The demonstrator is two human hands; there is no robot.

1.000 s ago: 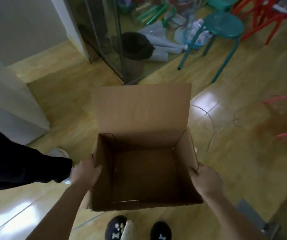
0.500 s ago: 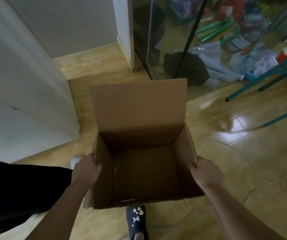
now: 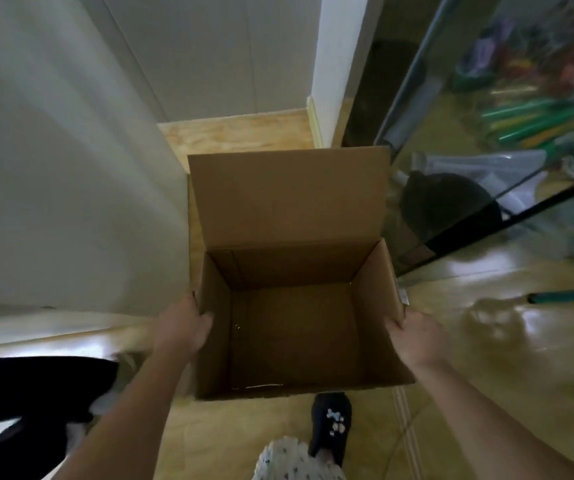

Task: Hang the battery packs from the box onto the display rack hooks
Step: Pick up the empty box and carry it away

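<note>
Compared with half a second ago, the view is swinging left: the white wall panel is now filling the left half of the frame, and the glass partition is sitting further right. The box is keeping its place between the hands.

1. The cardboard box is being carried in front of the person, clear of the floor, mouth facing up. Its brown inner floor and four walls are showing.
2. The far flap is standing upright above the back wall.
3. The left hand is gripping the left wall at its rim, thumb hooking over the edge into the box.
4. The right hand is gripping the right wall at its rim in the same manner, its fingers lying outside the box and hidden.
5. A black slipper with white paw and bone marks is showing just below the near wall, with a patterned trouser leg beside it.
6. A black-trousered leg of another person is crossing the lower left corner.
7. The glossy wooden floor is reflecting light to the right of the box.
8. Behind the glass, a dark round bin and blurred coloured goods are showing. A teal stool leg is reaching in from the right edge.
</note>
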